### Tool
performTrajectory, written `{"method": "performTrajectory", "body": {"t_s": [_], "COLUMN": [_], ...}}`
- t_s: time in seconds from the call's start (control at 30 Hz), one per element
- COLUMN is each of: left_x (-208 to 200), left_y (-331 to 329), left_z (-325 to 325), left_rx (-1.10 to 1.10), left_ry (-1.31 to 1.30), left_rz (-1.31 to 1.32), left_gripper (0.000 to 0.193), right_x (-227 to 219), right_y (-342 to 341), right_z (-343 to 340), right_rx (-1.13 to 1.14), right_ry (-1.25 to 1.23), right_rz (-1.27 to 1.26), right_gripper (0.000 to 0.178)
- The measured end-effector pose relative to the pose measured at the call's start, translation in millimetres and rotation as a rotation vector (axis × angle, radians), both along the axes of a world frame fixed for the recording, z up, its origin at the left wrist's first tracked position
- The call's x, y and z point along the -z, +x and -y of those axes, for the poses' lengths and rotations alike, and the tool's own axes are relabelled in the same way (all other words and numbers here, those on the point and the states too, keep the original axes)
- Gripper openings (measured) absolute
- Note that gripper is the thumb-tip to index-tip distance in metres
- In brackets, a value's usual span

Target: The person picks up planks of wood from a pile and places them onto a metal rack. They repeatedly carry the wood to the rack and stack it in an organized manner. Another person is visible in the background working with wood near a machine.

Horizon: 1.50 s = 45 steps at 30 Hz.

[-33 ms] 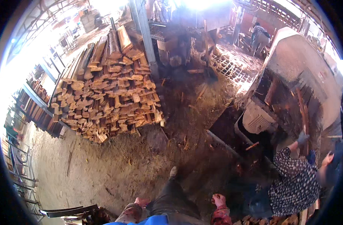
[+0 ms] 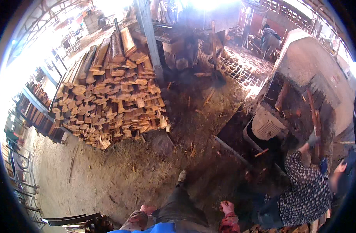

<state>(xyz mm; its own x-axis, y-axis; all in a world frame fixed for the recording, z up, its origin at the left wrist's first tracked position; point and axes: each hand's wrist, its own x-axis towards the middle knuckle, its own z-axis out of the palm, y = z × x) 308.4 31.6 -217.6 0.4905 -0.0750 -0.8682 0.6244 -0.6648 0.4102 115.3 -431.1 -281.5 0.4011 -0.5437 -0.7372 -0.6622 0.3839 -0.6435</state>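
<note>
Beside my dark-trousered legs (image 2: 180,207): R hand (image 2: 226,207) fisted, seemingly empty; L hand (image 2: 148,210), can't tell. Rough brown wood pile (image 2: 98,224) apart, L side. Prob. no handling step now; any grab needs R fingers opened.

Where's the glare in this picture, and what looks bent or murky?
Head view: white glare at top centre and upper left; head view: roof frame curves near the rim; head view: ground right of stacked lumber looks dark, hazy.

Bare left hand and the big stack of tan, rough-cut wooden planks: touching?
Apart. The head view shows a stretch of brown dirt floor between the wearer's bare left hand and the tan plank stack.
</note>
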Motion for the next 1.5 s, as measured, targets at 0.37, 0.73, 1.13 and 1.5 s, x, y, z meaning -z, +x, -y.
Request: {"method": "performTrajectory", "body": {"t_s": [0.37, 0.73, 1.13, 1.5], "left_x": [129, 5, -58, -21], "left_y": [237, 369, 282, 323], "left_z": [125, 398, 547, 598], "left_rx": [0.384, 0.165, 0.292, 0.49], "left_ry": [-0.294, -0.45, -0.367, -0.427], "left_rz": [0.046, 0.225, 0.067, -0.006], "left_gripper": [0.03, 0.024, 0.031, 0.031], "right_x": [8, -150, -213, -235], "right_y": [98, 180, 206, 242], "right_z": [83, 245, 478, 449], "right_rx": [-0.028, 0.268, 0.007, 0.224], "right_ry": [-0.405, -1.154, -1.083, -0.994], "right_rz": [-0.03, -0.079, -0.554, -0.108], "right_gripper": [0.033, 0.034, 0.079, 0.081]}}
